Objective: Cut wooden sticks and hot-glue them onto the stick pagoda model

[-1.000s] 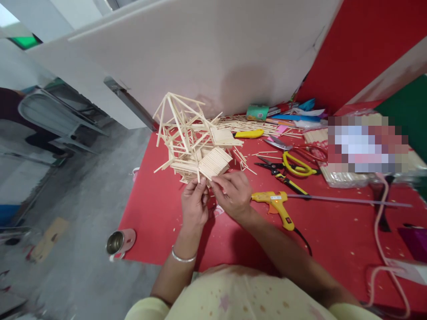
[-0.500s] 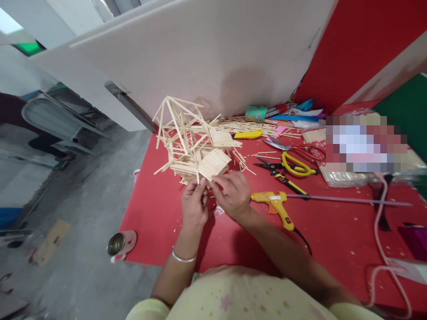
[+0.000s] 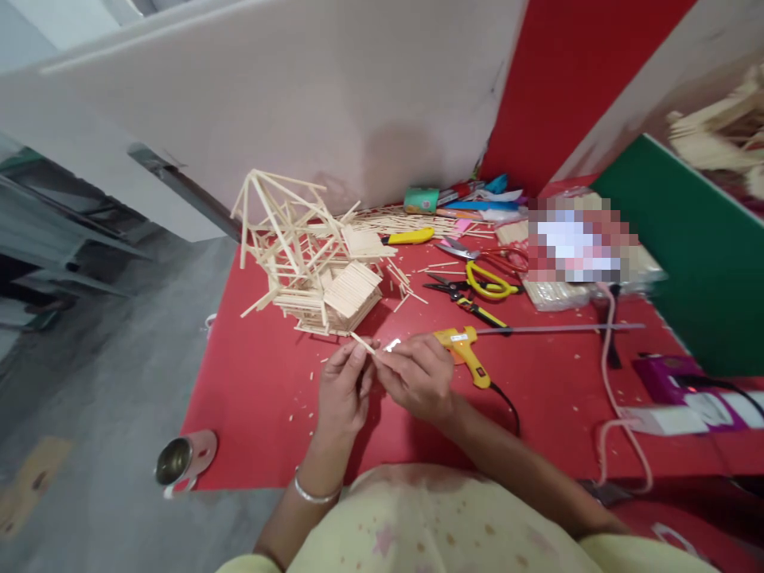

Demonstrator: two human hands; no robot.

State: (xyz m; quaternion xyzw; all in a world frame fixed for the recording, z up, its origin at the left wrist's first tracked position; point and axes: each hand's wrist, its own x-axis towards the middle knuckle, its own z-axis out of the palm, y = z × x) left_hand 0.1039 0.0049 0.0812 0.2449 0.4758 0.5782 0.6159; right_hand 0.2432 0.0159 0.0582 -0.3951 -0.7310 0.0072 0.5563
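A thin wooden stick [image 3: 361,343] is pinched between my two hands, just in front of a model built of sticks. My left hand [image 3: 344,383] is closed on it from the left, and the fingertips of my right hand [image 3: 418,374] hold its right end. Beyond them stands the stick model [image 3: 316,274], an open frame tapering to a point at the left, with flat slatted panels on its right side. A yellow hot glue gun [image 3: 465,350] lies just right of my right hand, a long glue stick [image 3: 561,328] reaching out behind it.
Yellow-handled cutters [image 3: 486,282], red-handled scissors [image 3: 504,259] and a yellow utility knife [image 3: 411,236] lie behind the glue gun. Loose sticks [image 3: 418,223] line the wall. A pink mug [image 3: 200,452] sits at the left table edge. A purple power strip [image 3: 662,378] and pink cord [image 3: 612,390] are at right.
Both hands have drawn back from the model towards me, with the stick now showing between them. The view has turned right, bringing the power strip into fuller sight.
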